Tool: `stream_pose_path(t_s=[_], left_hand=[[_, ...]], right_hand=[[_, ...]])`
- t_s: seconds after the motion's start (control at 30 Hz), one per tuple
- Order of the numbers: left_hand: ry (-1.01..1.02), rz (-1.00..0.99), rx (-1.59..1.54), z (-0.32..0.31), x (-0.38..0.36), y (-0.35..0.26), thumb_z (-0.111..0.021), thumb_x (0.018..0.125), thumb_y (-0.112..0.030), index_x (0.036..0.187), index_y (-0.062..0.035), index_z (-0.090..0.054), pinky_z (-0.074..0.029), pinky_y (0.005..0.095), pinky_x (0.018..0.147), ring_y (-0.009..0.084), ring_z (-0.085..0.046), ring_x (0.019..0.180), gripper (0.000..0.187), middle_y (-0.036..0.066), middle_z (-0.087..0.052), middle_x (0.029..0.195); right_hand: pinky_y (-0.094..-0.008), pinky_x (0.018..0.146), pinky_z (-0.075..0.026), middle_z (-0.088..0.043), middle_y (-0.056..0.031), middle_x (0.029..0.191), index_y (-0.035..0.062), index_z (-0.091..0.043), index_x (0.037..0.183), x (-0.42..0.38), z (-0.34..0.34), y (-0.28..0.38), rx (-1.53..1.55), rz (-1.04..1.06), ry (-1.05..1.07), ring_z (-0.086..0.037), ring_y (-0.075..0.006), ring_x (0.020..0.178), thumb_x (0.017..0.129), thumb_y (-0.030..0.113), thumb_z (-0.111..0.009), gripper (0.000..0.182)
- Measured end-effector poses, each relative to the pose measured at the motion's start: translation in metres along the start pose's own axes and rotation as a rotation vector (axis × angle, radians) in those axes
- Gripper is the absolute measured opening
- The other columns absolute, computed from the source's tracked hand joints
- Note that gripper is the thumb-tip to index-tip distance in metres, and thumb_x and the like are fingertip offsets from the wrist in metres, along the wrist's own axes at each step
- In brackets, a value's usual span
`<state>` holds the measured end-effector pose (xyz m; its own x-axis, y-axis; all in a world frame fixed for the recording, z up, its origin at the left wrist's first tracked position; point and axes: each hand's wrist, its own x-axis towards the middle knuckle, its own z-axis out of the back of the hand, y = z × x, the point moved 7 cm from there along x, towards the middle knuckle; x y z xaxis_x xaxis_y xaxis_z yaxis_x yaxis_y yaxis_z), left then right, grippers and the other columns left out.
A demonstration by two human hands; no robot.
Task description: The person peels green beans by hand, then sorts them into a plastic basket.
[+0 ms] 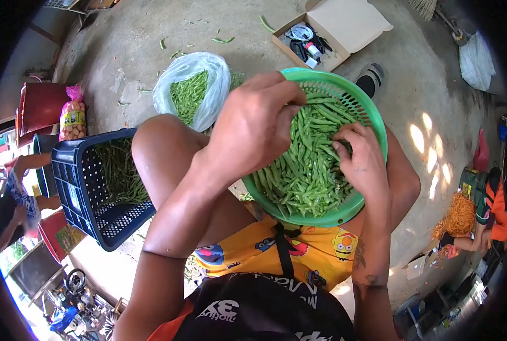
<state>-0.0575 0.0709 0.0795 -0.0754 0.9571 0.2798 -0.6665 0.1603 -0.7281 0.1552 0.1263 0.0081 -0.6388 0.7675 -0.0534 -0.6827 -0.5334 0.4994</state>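
A round green plastic basket [376, 111] rests on my lap, full of green bean pods [316, 153]. Longer pods lie toward its far side and shorter pieces toward the near side. Above the basket's left part is my left hand [259, 122], its fingers bent together in a pinch; whatever they hold is hidden. Down among the pods at the right, my right hand [362, 159] has its fingers and thumb curled on some of them. A clear plastic bag [219, 74] of cut green pieces [189, 95] stands on the floor beyond my left knee.
A dark blue crate [74, 187] lies tilted at the left, with dark green pods [120, 170] inside. An open cardboard box [344, 28] with cables sits ahead. Near a pink-topped net sack [72, 116] stands a red tub [40, 108]. Other people are at both sides.
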Motion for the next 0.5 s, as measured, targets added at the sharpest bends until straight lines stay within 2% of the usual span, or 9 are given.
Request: stream_pose_path(t_s=[0.17,0.2,0.23,0.3,0.33,0.37,0.43,0.47,0.5], left_hand=[[-0.023,0.016,-0.001,-0.012,-0.012,0.001,-0.068,0.084,0.002,0.099,-0.0008,-0.07,-0.054,0.0428,0.075,0.0374,-0.069,0.086,0.016,0.017,-0.069,0.092],[0.007,0.015,-0.005,-0.013,-0.013,0.001,-0.068,0.084,0.002,0.1,-0.0013,-0.071,-0.054,0.0426,0.075,0.0379,-0.068,0.086,0.017,0.017,-0.069,0.093],[0.037,0.013,-0.008,-0.014,-0.015,-0.001,-0.068,0.084,0.002,0.101,-0.0017,-0.071,-0.054,0.0423,0.075,0.0384,-0.068,0.085,0.019,0.018,-0.069,0.093],[0.031,0.0,-0.031,-0.015,-0.018,-0.002,-0.068,0.084,0.001,0.103,-0.0024,-0.072,-0.054,0.0407,0.075,0.0349,-0.069,0.084,0.02,0.016,-0.069,0.093],[0.027,-0.004,-0.054,-0.016,-0.02,-0.004,-0.069,0.084,0.0,0.105,-0.0031,-0.072,-0.054,0.0391,0.076,0.0313,-0.07,0.082,0.022,0.015,-0.07,0.093],[0.025,-0.012,-0.058,-0.017,-0.021,-0.007,-0.069,0.084,0.0,0.105,-0.0031,-0.072,-0.054,0.0391,0.076,0.0313,-0.07,0.082,0.022,0.015,-0.07,0.093],[0.206,0.191,-0.279,-0.031,-0.024,-0.003,-0.072,0.085,0.0,0.11,-0.0012,-0.072,-0.053,0.0329,0.077,0.018,-0.068,0.082,0.025,0.009,-0.071,0.092],[0.206,0.185,-0.28,-0.035,-0.025,-0.004,-0.072,0.085,0.0,0.11,-0.0012,-0.072,-0.053,0.0329,0.077,0.018,-0.068,0.082,0.025,0.009,-0.071,0.092],[0.276,0.265,-0.509,-0.049,-0.029,-0.002,-0.072,0.086,0.0,0.112,0.0003,-0.071,-0.053,0.0302,0.078,0.0136,-0.066,0.083,0.026,0.006,-0.07,0.091]], right_hand=[[-0.0471,0.084,-0.047,-0.065,-0.0158,0.093,0.0006,-0.067,0.094,-0.023,0.025,0.01,0.072,-0.039,-0.131,-0.06,-0.04,0.093,0.089,0.004,-0.068,0.007],[-0.0443,0.078,-0.05,-0.068,-0.0153,0.09,0.0009,-0.069,0.099,-0.03,0.03,0.013,0.038,-0.009,-0.181,-0.063,-0.037,0.086,0.092,0.007,-0.069,0.01],[-0.0443,0.078,-0.05,-0.068,-0.0153,0.09,0.0009,-0.069,0.099,-0.039,0.034,0.016,0.034,-0.01,-0.186,-0.063,-0.037,0.086,0.092,0.007,-0.069,0.01],[-0.0373,0.073,-0.052,-0.07,-0.0154,0.091,0.0017,-0.07,0.107,-0.06,0.044,0.009,0.16,-0.205,-0.228,-0.067,-0.0291,0.081,0.094,0.01,-0.069,0.015],[-0.0295,0.07,-0.052,-0.073,-0.0122,0.09,-0.0006,-0.07,0.112,-0.072,0.042,-0.001,0.234,-0.325,-0.228,-0.069,-0.0177,0.079,0.098,0.012,-0.068,0.02],[-0.0295,0.07,-0.052,-0.073,-0.0122,0.09,-0.0006,-0.07,0.112,-0.083,0.038,-0.006,0.228,-0.325,-0.235,-0.069,-0.0177,0.079,0.098,0.012,-0.068,0.02],[-0.0263,0.073,-0.051,-0.073,-0.0076,0.09,-0.0043,-0.07,0.113,-0.104,0.026,-0.02,0.752,-0.451,-0.331,-0.069,-0.0122,0.085,0.101,0.013,-0.066,0.021],[-0.023,0.069,-0.048,-0.072,-0.0047,0.087,-0.0051,-0.07,0.113,-0.115,0.021,-0.022,0.833,-0.499,-0.325,-0.063,-0.0073,0.078,0.102,0.016,-0.065,0.024],[-0.023,0.069,-0.048,-0.072,-0.0047,0.087,-0.0051,-0.07,0.113,-0.121,0.021,-0.019,0.833,-0.495,-0.329,-0.063,-0.0073,0.078,0.102,0.016,-0.065,0.024]])
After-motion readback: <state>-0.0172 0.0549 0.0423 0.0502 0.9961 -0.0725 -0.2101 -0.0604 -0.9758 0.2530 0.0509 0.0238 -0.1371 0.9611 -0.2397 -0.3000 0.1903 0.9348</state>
